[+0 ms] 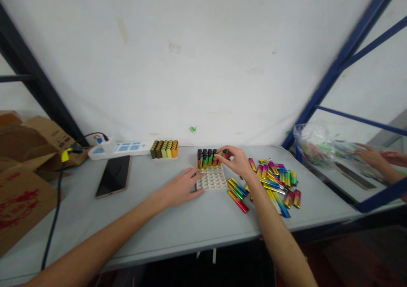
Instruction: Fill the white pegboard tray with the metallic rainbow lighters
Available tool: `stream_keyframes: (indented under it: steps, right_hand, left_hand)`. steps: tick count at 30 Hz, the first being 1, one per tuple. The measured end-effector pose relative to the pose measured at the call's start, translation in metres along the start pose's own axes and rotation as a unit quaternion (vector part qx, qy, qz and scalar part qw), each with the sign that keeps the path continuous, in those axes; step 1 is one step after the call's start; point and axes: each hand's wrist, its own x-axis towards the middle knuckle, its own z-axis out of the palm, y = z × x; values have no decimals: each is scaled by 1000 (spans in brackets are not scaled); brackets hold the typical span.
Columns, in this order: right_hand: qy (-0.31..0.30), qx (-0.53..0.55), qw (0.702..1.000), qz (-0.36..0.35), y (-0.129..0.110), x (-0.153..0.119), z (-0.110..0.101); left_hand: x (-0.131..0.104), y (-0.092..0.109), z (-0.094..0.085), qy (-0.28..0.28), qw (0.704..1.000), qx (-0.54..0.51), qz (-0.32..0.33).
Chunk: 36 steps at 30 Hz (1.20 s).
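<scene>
A white tray with rows of round holes (212,180) lies on the table. Its far rows hold several upright, shiny coloured lighters (205,160) with dark tops. My left hand (182,188) rests at the tray's left edge, its thumb and fingers spread apart and touching the rim. Over the far right corner of the tray, my right hand (234,160) pinches a small lighter (225,151); only its dark end shows between the fingers. A loose heap of metallic, many-coloured lighters (273,176) lies to the right, partly hidden by my right forearm.
A second filled tray (164,149) stands by the wall, beside a white power strip (127,148). A phone (114,176) lies at left, near paper bags (25,193) and a black cable (57,206). Beyond the blue frame (333,66), another person's hands (370,156) are near a plastic bag (313,145).
</scene>
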Motion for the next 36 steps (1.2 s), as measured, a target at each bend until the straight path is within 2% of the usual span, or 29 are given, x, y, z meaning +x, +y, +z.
stream_keyframes:
  steps: [7,15,22,30,36]
  right_hand:
    - [-62,-29,996,51,11,0,15]
    - [-88,-68,991,74,5,-1,40]
    - [-76,-65,992,78,12,-2,40]
    - [-58,-69,994,61,8,-2,39]
    - [-63,-55,995,61,16,-2,42]
  left_hand:
    - [0,1,-1,-1,1000,-3,-3]
    - [1,1,0,-3,1000,3,-8]
    - [0,1,0,-3,1000,2,-8]
    - [1,2,0,-15,1000,15,-9]
    - [1,2,-1,-15,1000,18,-6]
